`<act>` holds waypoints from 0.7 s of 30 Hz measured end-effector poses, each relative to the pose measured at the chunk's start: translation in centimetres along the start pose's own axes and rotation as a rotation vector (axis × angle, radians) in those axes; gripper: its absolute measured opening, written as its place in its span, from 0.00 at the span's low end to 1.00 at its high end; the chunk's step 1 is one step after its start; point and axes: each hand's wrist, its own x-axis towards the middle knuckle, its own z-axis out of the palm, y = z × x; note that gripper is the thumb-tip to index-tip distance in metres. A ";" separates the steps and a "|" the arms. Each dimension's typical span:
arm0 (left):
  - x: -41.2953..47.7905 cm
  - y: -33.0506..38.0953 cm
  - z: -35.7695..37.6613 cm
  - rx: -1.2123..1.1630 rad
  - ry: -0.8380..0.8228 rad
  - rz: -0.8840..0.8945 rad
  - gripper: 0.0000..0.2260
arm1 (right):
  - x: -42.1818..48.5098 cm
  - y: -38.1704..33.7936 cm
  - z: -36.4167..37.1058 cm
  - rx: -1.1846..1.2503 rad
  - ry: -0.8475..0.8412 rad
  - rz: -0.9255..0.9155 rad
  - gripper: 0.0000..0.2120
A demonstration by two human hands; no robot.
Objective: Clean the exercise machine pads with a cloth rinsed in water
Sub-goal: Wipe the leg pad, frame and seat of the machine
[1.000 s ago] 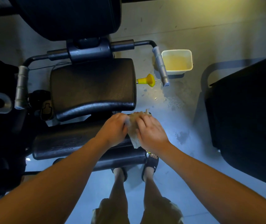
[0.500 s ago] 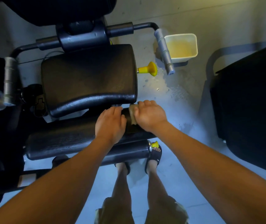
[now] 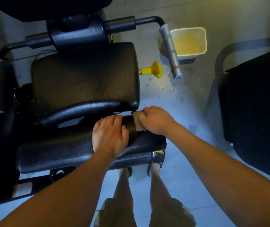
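One tub on wet floor

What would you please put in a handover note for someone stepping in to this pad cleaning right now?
Left hand lies flat on the roll pad.
Right hand grips the cloth and presses it on the same pad near its right end, close to the seat pad.
The tub of yellowish water stands farther off to the right.
Done: the cloth is on the roll pad; which pads are already wiped cannot be told.
Left: probably wipe along the roll pad, then the other pads, rinsing in the tub.
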 end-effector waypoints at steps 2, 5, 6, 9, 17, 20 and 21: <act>0.0 -0.1 0.3 0.009 -0.002 0.002 0.20 | 1.8 0.6 -0.7 0.106 -0.121 0.073 0.19; 0.0 -0.2 0.6 0.028 -0.013 0.011 0.21 | 3.4 2.2 -1.6 0.304 -0.269 0.112 0.17; 0.0 -0.2 0.6 0.032 -0.011 0.011 0.21 | 3.5 2.7 -1.9 0.363 -0.298 0.129 0.18; 0.0 -0.1 0.8 0.039 0.006 0.016 0.21 | 3.4 3.3 -1.9 0.453 -0.318 0.136 0.19; -0.1 0.1 1.2 0.044 0.044 0.024 0.21 | 0.1 2.7 1.4 0.257 0.011 -0.031 0.23; -0.2 0.1 1.2 0.048 0.050 0.023 0.21 | -2.5 1.9 3.3 0.202 0.254 -0.077 0.23; -0.2 0.1 1.2 0.050 0.052 0.023 0.21 | -3.4 1.6 4.1 0.166 0.361 -0.090 0.24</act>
